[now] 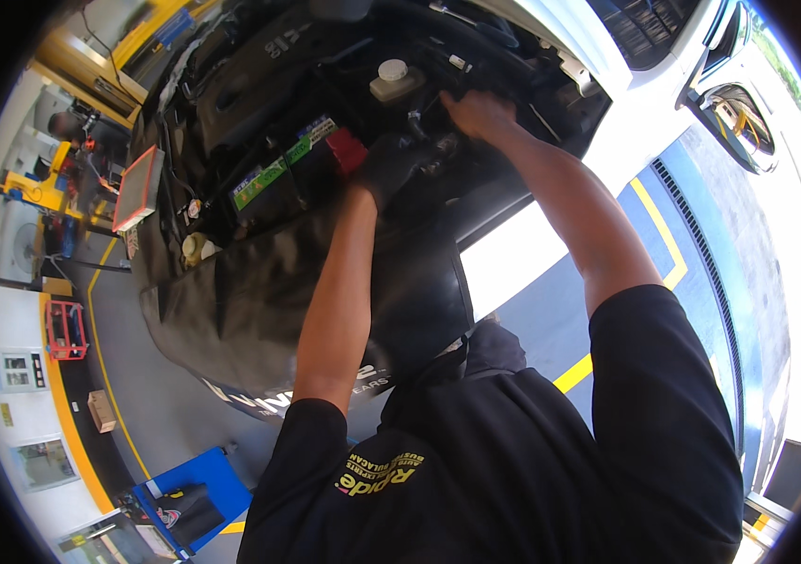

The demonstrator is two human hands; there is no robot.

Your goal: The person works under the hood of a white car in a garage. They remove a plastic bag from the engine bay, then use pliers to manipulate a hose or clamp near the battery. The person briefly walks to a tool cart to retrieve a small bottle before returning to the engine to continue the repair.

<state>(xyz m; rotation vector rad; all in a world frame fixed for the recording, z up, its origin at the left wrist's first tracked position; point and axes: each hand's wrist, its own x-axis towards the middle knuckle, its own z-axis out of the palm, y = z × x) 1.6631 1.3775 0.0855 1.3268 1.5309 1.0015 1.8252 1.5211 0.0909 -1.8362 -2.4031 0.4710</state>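
Both my arms reach over the front of a white car into its engine bay. My left hand, in a black glove, is beside the red terminal cover of a battery with a green label. Its fingers merge with the dark parts around them. Bare and further right, my right hand has its fingers curled down among the engine parts, and what they grip is hidden. A metal fitting lies between the two hands. Beyond them stands a fluid reservoir with a white cap.
A black protective cover drapes over the car's front edge. An orange-edged air filter leans at the bay's left side. On the floor at left are a blue cart, a cardboard box and a red rack.
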